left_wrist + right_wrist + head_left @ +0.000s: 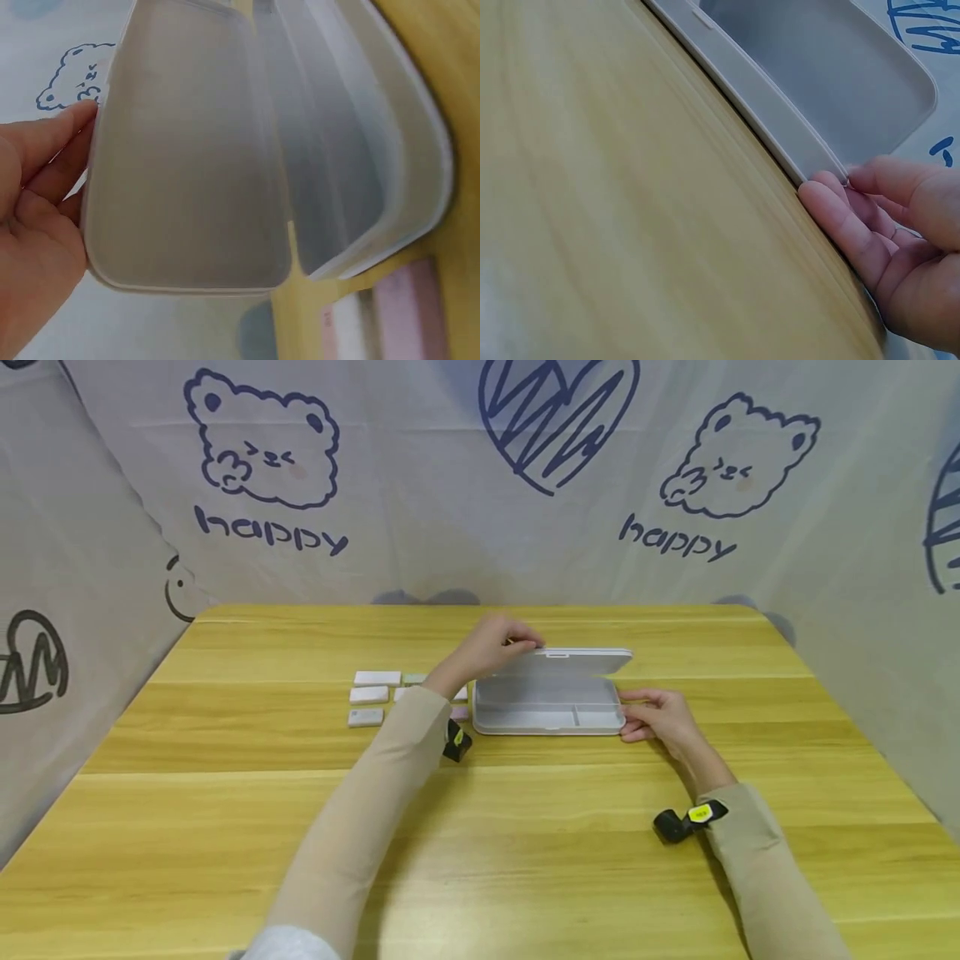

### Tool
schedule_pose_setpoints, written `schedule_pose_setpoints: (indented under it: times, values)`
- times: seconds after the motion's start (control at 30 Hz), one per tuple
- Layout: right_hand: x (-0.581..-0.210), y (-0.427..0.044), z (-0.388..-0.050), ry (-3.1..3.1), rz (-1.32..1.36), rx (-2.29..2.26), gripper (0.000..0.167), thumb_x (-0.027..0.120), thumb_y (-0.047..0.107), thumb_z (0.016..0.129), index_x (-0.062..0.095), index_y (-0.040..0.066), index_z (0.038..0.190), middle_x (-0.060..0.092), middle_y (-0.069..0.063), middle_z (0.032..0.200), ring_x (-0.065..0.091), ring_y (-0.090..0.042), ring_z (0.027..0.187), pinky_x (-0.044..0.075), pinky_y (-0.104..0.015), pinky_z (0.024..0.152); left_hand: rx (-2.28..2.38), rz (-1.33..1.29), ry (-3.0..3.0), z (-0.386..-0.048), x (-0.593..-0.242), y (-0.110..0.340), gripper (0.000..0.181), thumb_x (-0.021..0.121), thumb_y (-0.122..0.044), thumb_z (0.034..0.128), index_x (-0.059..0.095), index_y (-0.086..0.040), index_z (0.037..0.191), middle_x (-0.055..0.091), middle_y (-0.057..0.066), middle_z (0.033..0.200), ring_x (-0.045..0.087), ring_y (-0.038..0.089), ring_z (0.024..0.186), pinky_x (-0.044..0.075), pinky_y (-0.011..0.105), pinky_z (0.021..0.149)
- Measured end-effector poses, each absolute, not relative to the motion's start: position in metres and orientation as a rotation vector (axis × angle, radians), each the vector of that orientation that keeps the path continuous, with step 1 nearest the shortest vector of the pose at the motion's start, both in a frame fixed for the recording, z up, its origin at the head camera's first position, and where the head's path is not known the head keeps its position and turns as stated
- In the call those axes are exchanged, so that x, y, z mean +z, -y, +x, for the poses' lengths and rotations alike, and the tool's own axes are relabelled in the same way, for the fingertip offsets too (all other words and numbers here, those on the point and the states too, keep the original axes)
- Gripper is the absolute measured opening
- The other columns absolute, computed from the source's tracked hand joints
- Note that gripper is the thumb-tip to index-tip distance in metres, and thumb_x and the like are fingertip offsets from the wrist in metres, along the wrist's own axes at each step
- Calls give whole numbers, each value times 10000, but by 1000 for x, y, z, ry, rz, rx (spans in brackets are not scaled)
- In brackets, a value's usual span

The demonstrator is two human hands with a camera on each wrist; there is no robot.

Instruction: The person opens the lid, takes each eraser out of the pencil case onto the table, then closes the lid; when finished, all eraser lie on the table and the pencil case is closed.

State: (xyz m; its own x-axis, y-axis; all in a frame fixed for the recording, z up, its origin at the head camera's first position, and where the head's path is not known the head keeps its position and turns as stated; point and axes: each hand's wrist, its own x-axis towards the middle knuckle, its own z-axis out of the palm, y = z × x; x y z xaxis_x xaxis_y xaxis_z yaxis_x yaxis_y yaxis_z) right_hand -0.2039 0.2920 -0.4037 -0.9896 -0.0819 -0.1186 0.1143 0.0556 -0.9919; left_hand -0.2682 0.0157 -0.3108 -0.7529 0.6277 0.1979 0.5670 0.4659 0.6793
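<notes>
A pale grey plastic pencil case [525, 729] lies on the wooden table with its hinged lid [592, 662] raised. Inside the base, a divider [576, 716] marks off a small compartment on the right; no contents show. My left hand [491, 647] pinches the lid's free edge, also seen in the left wrist view, where the lid [187, 150] stands tilted up from the base. At the case's right end, my right hand [660, 718] holds the corner of the base between thumb and fingers; in the right wrist view, fingertips [817, 196] touch its lower side.
Several small eraser-like blocks, white, pale green and pink, lie in rows left of the case, among them a grey-white block [365, 718]. My left forearm partly hides them. A pink block [409, 307] lies close to the case's end. A printed cloth [420, 527] hangs behind the table.
</notes>
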Motion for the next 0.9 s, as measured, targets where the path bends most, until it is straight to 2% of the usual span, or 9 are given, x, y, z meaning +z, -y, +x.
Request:
schedule_pose_setpoints:
  times: [0.2, 0.3, 0.43, 0.6, 0.7, 0.77, 0.83, 0.9]
  values:
    - [-406, -294, -204, -2081, -14, -2115, 368, 506, -70, 865, 380, -265, 1150, 632, -90, 691, 619, -162, 542, 518, -298, 551, 1213, 1061, -2561, -258, -321, -10, 192, 518, -75, 905, 662, -4, 1011, 646, 77, 998, 573, 143, 894, 442, 222, 755]
    - [-406, -296, -205, -2052, 1, -2129, 242, 481, -40, 891, 477, -179, 1090, 625, -87, 689, 624, -171, 556, 519, -304, 560, 1202, 1064, -2503, -252, -325, -7, 178, 541, -71, 892, 672, -20, 1002, 647, 72, 1003, 577, 138, 872, 449, 210, 738]
    - [-405, -297, -204, -2018, 71, -2191, 103, 477, 21, 912, 572, -18, 911, 616, -84, 653, 625, -176, 545, 518, -306, 546, 1181, 1088, -2431, -248, -334, -4, 164, 578, -66, 867, 675, -24, 992, 633, 75, 1013, 576, 149, 862, 457, 205, 733]
    - [-403, -300, -201, -1917, 134, -2345, 249, 465, -2, 909, 646, 61, 750, 618, -81, 631, 613, -153, 517, 515, -295, 525, 1092, 1174, -2378, -249, -343, -3, 190, 612, -57, 840, 665, -24, 1020, 583, 70, 983, 514, 133, 825, 437, 196, 718]
    - [-402, -300, -201, -1902, 142, -2365, 273, 467, -3, 906, 661, 75, 731, 621, -80, 629, 611, -146, 517, 514, -289, 526, 1009, 1223, -2332, -249, -345, -4, 241, 621, -44, 831, 646, -36, 1070, 564, 53, 989, 438, 108, 690, 391, 185, 656]
    - [-401, -300, -201, -1915, 139, -2347, 245, 482, 5, 902, 657, 70, 742, 622, -78, 633, 614, -151, 520, 514, -283, 528, 949, 1242, -2306, -251, -346, -6, 283, 628, -36, 822, 628, -42, 1106, 567, 50, 1008, 451, 123, 711, 386, 192, 668]
    - [-401, -299, -202, -1941, 145, -2318, 215, 497, 16, 897, 650, 68, 755, 623, -73, 637, 614, -153, 521, 513, -276, 528, 866, 1276, -2297, -253, -346, -9, 323, 634, -31, 815, 610, -51, 1136, 584, 54, 1071, 511, 141, 783, 402, 190, 731]
    - [-401, -299, -203, -1956, 147, -2295, 192, 506, 17, 893, 644, 64, 767, 622, -69, 639, 614, -154, 521, 513, -272, 528, 788, 1296, -2302, -254, -346, -11, 358, 647, -30, 802, 598, -65, 1155, 587, 50, 1113, 514, 144, 957, 398, 191, 818]
